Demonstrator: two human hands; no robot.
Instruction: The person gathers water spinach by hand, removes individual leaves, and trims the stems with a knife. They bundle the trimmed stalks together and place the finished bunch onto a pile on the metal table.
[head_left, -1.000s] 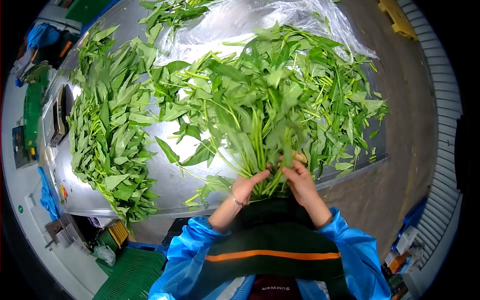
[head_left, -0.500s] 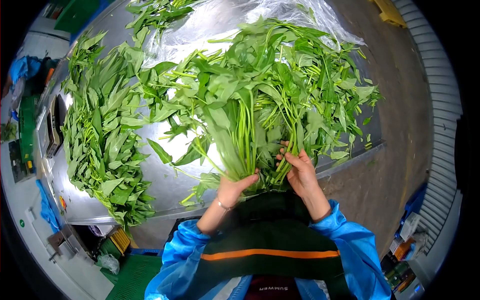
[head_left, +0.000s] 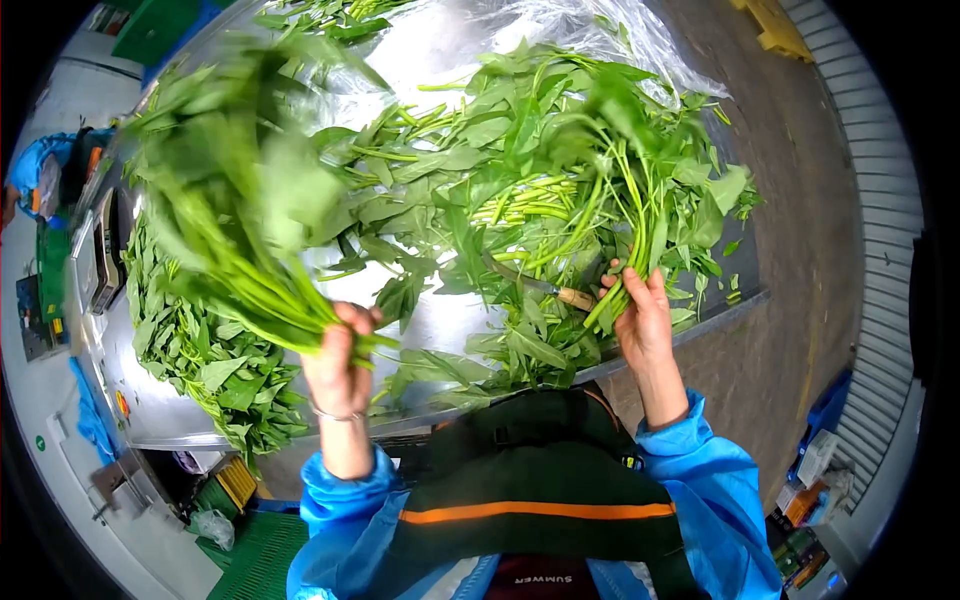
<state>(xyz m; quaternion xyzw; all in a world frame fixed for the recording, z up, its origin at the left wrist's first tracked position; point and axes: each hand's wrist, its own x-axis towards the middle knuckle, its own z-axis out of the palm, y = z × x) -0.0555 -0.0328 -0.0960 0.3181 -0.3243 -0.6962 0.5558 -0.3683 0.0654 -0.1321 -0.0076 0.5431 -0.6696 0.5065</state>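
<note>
My left hand [head_left: 340, 360] is closed round the cut ends of a thick bunch of water spinach [head_left: 265, 285], held over the left part of the table, its leafy tops blurred. My right hand [head_left: 645, 315] grips a few water spinach stems [head_left: 630, 215] near their lower ends, leaves pointing away from me. A knife with a wooden handle [head_left: 575, 298] points left from my right hand, the handle's end right at the fingers and its blade partly among leaves. Loose water spinach [head_left: 530, 205] lies spread between and beyond my hands on the metal table [head_left: 455, 318].
A long pile of water spinach [head_left: 225, 365] lines the table's left side, partly behind the raised bunch. Clear plastic sheeting [head_left: 620, 40] lies at the far edge. A dark boxy device [head_left: 105, 250] stands at the left edge. Green crates [head_left: 260, 560] are below at the left.
My left hand has swung left with its bunch, away from the middle of the table. My right hand has shifted slightly right with its stems, and the knife now shows.
</note>
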